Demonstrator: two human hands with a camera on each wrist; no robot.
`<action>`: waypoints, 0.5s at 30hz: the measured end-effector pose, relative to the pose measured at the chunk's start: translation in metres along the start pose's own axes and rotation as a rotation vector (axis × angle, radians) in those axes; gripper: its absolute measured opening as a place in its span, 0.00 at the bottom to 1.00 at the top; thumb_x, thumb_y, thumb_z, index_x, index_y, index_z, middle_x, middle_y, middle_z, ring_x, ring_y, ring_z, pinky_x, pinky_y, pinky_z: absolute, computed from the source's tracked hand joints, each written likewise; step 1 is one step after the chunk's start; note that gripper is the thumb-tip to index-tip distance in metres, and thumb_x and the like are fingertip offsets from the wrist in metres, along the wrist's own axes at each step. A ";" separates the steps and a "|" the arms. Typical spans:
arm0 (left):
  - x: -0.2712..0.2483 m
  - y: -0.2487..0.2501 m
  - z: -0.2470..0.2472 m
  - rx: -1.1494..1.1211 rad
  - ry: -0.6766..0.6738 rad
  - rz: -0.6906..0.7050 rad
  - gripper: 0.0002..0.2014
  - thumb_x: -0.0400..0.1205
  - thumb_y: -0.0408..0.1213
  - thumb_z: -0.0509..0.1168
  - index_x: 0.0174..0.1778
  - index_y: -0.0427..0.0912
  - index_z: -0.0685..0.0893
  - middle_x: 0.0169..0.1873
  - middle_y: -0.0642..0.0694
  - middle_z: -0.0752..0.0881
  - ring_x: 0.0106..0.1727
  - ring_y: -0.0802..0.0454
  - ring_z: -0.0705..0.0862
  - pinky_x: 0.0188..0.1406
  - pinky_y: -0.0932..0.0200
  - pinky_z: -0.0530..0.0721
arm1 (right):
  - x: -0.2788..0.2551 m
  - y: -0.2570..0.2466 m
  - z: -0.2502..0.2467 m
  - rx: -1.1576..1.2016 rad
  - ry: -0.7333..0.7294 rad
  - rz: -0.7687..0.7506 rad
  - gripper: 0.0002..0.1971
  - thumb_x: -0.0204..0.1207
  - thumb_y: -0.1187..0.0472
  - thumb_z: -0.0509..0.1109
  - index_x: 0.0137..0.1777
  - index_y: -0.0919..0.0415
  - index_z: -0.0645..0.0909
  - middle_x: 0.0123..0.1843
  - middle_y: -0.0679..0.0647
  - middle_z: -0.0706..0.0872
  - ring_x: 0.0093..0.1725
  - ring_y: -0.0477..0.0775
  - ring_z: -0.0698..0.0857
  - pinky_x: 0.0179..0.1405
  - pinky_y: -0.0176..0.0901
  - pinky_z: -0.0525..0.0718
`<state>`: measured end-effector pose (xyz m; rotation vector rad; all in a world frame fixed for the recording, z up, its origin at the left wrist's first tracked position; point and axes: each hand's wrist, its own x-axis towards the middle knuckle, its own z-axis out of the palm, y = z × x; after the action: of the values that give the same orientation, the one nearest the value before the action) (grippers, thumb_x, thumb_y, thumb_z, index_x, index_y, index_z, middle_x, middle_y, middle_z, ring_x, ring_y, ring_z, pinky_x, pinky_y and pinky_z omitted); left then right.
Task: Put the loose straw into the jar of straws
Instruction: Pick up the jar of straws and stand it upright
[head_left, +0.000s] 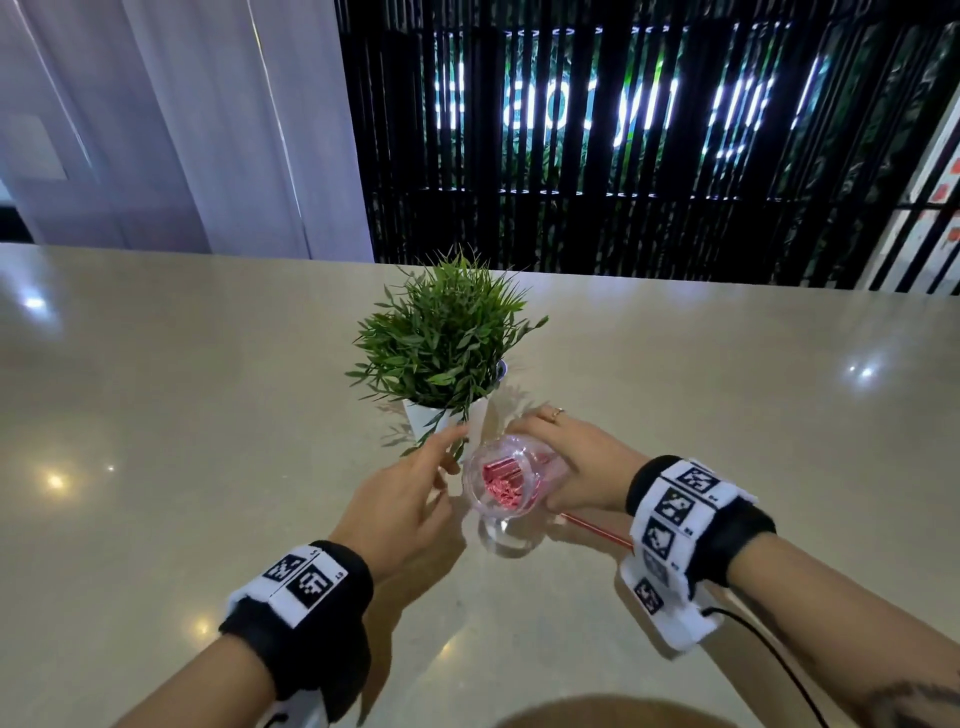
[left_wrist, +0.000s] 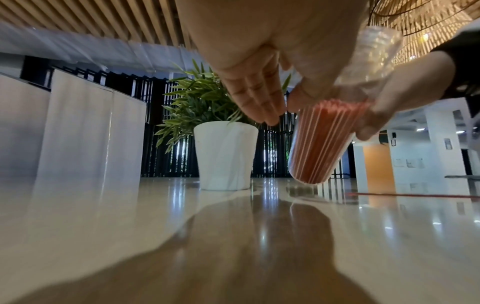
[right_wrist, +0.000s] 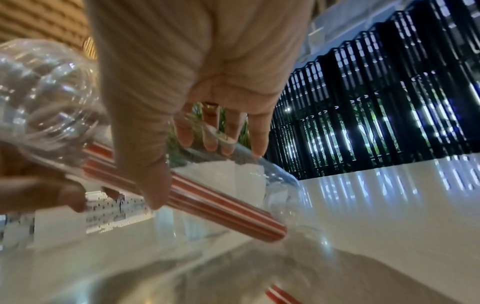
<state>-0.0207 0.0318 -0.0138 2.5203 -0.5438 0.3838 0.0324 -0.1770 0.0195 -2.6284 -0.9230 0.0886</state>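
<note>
The jar, clear ribbed plastic packed with red-and-white striped straws, is held tilted with its base just above the glossy pale stone counter, the right hand curled round its side. The left hand hovers at the jar's left with fingers loosely extended, gripping nothing. The loose straw, thin and striped, lies flat on the counter under the right wrist; just beyond the jar, a smooth white tapered pot holds a spiky green plant.
</note>
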 end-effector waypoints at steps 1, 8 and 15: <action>0.000 0.006 0.000 -0.064 -0.014 0.018 0.30 0.75 0.44 0.61 0.74 0.55 0.59 0.62 0.51 0.81 0.55 0.61 0.77 0.60 0.59 0.79 | -0.001 0.001 -0.005 0.049 0.011 -0.013 0.40 0.57 0.56 0.77 0.72 0.56 0.67 0.67 0.55 0.72 0.62 0.52 0.72 0.62 0.41 0.72; 0.016 0.044 -0.009 -0.449 0.026 0.045 0.35 0.66 0.59 0.68 0.66 0.74 0.56 0.60 0.70 0.75 0.62 0.75 0.73 0.56 0.81 0.70 | -0.013 -0.006 -0.036 0.491 0.049 0.020 0.40 0.54 0.58 0.78 0.66 0.56 0.62 0.58 0.53 0.80 0.58 0.51 0.80 0.58 0.43 0.78; 0.028 0.064 -0.019 -0.715 0.036 -0.070 0.50 0.54 0.73 0.67 0.72 0.62 0.59 0.59 0.61 0.78 0.57 0.70 0.79 0.54 0.62 0.80 | -0.027 -0.012 -0.052 0.933 0.154 -0.017 0.28 0.53 0.52 0.72 0.53 0.51 0.65 0.49 0.51 0.83 0.48 0.48 0.85 0.46 0.39 0.85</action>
<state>-0.0275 -0.0162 0.0401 1.8332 -0.4706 0.1635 0.0131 -0.2011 0.0705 -1.7328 -0.6283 0.2413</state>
